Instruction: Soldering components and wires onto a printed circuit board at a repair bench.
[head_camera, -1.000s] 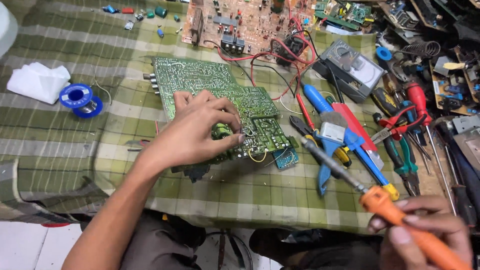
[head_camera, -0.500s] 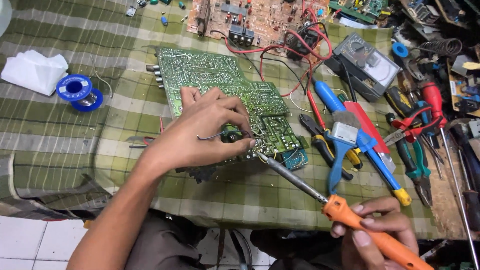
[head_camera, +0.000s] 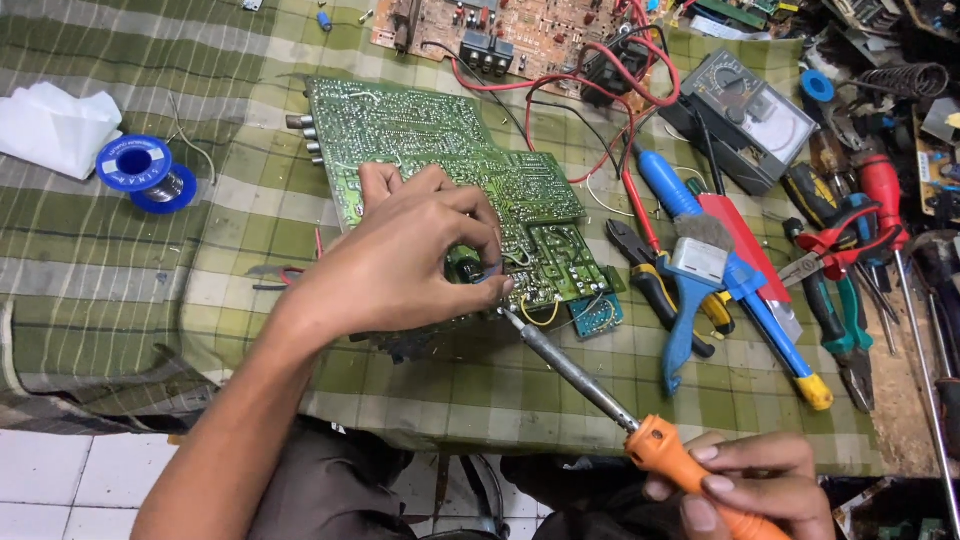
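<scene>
A green circuit board (head_camera: 420, 150) lies solder side up on a green checked cloth. My left hand (head_camera: 400, 260) rests on its near edge, fingers pinched on a small dark component (head_camera: 468, 268) at the board's front. My right hand (head_camera: 745, 490), at the bottom right, grips the orange handle of a soldering iron (head_camera: 600, 390). The iron's metal tip touches the board just beside my left fingertips.
A blue solder spool (head_camera: 140, 172) and a white cloth (head_camera: 55, 125) lie at the left. A brown circuit board (head_camera: 500, 30) with red wires and a grey meter (head_camera: 745, 115) sit at the back. Pliers, screwdrivers and a blue desoldering pump (head_camera: 700, 250) crowd the right.
The soldering iron has swung in from the right, and its tip now meets the board by my left fingers. My left hand kept its pinch on the component.
</scene>
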